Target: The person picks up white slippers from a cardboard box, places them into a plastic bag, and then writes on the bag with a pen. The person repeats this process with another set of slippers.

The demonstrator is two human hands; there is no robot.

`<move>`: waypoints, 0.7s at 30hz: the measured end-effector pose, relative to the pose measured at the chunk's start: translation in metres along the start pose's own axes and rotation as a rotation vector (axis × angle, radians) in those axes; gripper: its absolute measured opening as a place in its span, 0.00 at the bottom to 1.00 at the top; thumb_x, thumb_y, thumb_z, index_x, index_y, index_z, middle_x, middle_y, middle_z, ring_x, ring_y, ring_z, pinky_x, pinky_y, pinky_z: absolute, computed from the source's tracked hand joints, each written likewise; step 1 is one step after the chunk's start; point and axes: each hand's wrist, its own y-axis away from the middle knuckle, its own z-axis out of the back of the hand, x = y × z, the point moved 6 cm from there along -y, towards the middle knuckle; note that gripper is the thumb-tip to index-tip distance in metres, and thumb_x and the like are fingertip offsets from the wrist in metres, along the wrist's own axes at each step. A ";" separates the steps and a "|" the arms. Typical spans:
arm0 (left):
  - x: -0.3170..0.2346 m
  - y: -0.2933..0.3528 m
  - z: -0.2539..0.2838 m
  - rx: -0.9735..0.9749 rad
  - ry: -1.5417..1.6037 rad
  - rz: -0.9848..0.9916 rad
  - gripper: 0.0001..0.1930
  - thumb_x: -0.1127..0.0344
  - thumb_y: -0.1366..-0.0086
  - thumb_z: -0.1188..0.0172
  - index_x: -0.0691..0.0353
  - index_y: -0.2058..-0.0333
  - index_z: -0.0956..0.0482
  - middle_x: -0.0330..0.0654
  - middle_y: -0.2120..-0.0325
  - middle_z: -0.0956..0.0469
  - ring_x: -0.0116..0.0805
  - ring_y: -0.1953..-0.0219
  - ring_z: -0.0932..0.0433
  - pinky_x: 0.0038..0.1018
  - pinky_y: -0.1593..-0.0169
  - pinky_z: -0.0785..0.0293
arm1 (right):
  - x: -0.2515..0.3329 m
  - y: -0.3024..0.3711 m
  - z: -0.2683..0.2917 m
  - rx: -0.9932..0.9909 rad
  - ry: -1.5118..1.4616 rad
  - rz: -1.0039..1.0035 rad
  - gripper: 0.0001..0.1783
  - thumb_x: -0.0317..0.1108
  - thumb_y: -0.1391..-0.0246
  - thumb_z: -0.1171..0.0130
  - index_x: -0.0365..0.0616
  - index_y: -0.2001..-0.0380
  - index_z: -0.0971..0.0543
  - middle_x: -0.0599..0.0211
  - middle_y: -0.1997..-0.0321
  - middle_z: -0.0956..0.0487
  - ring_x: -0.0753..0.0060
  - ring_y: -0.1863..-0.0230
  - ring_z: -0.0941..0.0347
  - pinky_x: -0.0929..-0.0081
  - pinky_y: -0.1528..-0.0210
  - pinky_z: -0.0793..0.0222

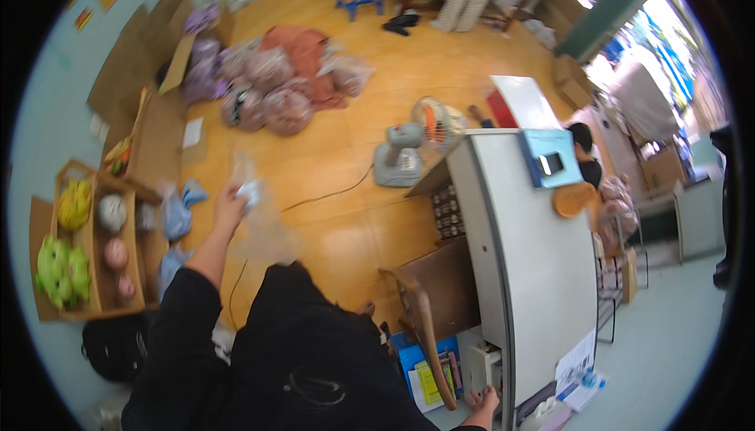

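Observation:
My left hand is stretched out over the floor at the left, closed on a clear plastic bag that hangs down, partly smeared by motion. Something small and pale blue-white shows at the fingers, too blurred to name. Low at the right, my right hand has its fingers bent at the edge of a desk drawer, which stands partly out from the grey desk. Its fingertips are small and partly hidden.
A wooden chair stands against the desk, with a fan beyond it. Shelves with plush toys are at the left; pink bundles in plastic lie farther off. A phone rests on the desk. Other people are near.

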 end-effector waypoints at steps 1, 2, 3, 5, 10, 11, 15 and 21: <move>-0.020 -0.004 -0.012 0.064 -0.049 -0.072 0.18 0.77 0.47 0.45 0.65 0.54 0.27 0.42 0.64 0.21 0.28 0.65 0.23 0.23 0.68 0.28 | 0.021 0.006 -0.002 0.063 0.170 0.053 0.23 0.39 0.43 0.49 0.36 0.48 0.32 0.52 0.53 0.27 0.46 0.68 0.23 0.56 0.77 0.27; -0.034 -0.012 -0.023 0.133 -0.068 -0.041 0.19 0.77 0.46 0.45 0.66 0.52 0.27 0.42 0.63 0.20 0.27 0.65 0.23 0.22 0.68 0.28 | 0.046 0.014 -0.009 0.108 0.331 0.105 0.19 0.38 0.44 0.49 0.37 0.53 0.29 0.57 0.63 0.24 0.51 0.76 0.24 0.60 0.83 0.31; -0.046 -0.025 -0.032 0.171 -0.080 0.000 0.19 0.78 0.45 0.46 0.66 0.52 0.27 0.42 0.63 0.20 0.26 0.66 0.23 0.22 0.67 0.28 | 0.079 0.027 -0.020 0.108 0.300 0.252 0.13 0.37 0.46 0.48 0.39 0.62 0.28 0.63 0.73 0.27 0.59 0.83 0.27 0.67 0.86 0.37; -0.070 -0.054 -0.049 0.257 0.006 -0.035 0.18 0.78 0.43 0.47 0.66 0.52 0.27 0.42 0.63 0.20 0.26 0.66 0.23 0.22 0.67 0.28 | 0.148 0.067 -0.049 0.173 0.152 0.500 0.12 0.37 0.44 0.49 0.40 0.64 0.27 0.64 0.73 0.25 0.66 0.82 0.26 0.72 0.88 0.36; -0.105 -0.147 -0.062 0.418 0.181 -0.125 0.19 0.80 0.42 0.50 0.67 0.50 0.28 0.41 0.63 0.20 0.25 0.66 0.23 0.21 0.65 0.28 | 0.280 0.232 -0.183 0.283 0.104 0.884 0.18 0.41 0.39 0.49 0.39 0.52 0.27 0.55 0.61 0.20 0.68 0.74 0.23 0.79 0.78 0.30; -0.110 -0.163 -0.062 0.429 0.159 -0.100 0.20 0.79 0.42 0.49 0.67 0.49 0.28 0.39 0.64 0.20 0.24 0.66 0.23 0.21 0.63 0.28 | 0.294 0.267 -0.214 0.326 0.087 0.937 0.18 0.41 0.39 0.49 0.39 0.52 0.27 0.55 0.61 0.20 0.69 0.74 0.23 0.79 0.77 0.29; -0.156 -0.227 -0.073 0.531 0.140 -0.094 0.18 0.78 0.41 0.47 0.66 0.50 0.26 0.37 0.62 0.21 0.22 0.64 0.24 0.21 0.61 0.28 | 0.303 0.394 -0.357 0.565 0.212 1.081 0.14 0.32 0.40 0.48 0.36 0.54 0.25 0.60 0.65 0.19 0.75 0.75 0.24 0.81 0.75 0.29; -0.186 -0.320 -0.130 0.632 -0.002 -0.239 0.17 0.75 0.42 0.41 0.65 0.53 0.23 0.34 0.66 0.21 0.22 0.68 0.26 0.22 0.64 0.30 | 0.245 0.463 -0.524 0.789 0.591 0.982 0.12 0.30 0.43 0.44 0.33 0.59 0.22 0.66 0.70 0.19 0.78 0.75 0.24 0.80 0.72 0.29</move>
